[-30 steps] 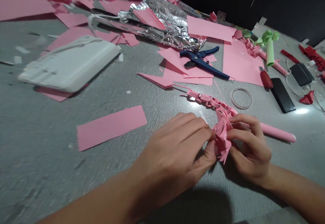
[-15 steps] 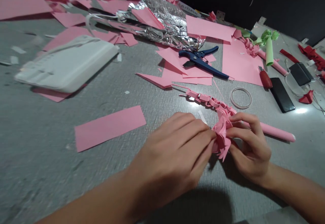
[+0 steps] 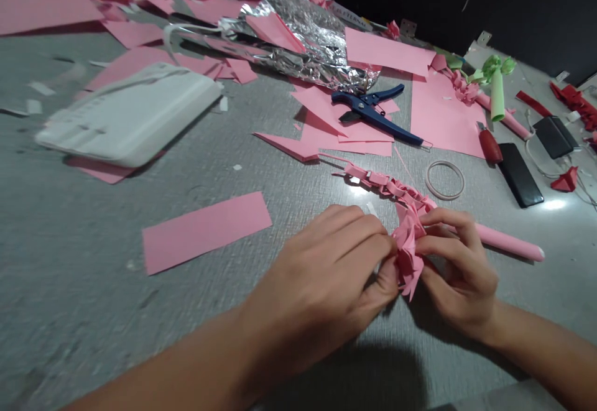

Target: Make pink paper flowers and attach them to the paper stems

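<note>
The left hand (image 3: 324,268) and right hand (image 3: 461,274) are pinching a frilled pink paper cluster (image 3: 408,252) between them. A rectangular pink paper strip (image 3: 208,232) is lying left of the left hand on the grey desk (image 3: 107,330).

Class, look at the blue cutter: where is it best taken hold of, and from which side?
The blue cutter is probably best gripped around both handles, coming in from the picture's right. It lies partly over pink paper, its handles spread apart and reaching rightward, while the dark blade sits at the left end, away from that grip.
</note>
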`<state>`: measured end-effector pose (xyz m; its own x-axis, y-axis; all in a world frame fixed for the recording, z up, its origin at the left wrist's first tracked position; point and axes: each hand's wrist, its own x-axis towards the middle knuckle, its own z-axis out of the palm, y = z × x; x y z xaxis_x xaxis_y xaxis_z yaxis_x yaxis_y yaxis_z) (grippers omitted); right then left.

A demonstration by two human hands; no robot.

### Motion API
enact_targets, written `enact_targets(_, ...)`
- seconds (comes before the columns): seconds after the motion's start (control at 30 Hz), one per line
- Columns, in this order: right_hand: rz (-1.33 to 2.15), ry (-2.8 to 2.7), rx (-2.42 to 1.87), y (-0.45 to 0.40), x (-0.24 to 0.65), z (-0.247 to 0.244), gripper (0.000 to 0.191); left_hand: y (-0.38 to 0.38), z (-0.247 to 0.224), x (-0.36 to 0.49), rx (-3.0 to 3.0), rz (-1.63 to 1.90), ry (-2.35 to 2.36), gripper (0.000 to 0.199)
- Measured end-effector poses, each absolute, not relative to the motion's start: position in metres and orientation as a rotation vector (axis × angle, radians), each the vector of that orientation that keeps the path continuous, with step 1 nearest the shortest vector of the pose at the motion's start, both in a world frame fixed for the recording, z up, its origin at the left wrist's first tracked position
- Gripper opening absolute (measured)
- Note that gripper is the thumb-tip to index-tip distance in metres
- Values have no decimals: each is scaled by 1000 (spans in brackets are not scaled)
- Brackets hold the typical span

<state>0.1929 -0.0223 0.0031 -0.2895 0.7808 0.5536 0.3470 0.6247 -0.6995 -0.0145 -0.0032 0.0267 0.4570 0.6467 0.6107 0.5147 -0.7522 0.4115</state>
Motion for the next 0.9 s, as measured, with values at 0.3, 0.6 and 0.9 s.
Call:
enact_targets(0.3,901,-1706,-991,-22,196,0,28,-1,23,-17,2294,1119,981,19)
enact_targets(0.6,1148,-1577,-964,-15,195,-3,17,-1,24,-18,2192,1076,993,18)
enact_targets(0.9,1239,-1519,-920,-12,196,-2,14,3,36,-23,2197,1088,1010,18)
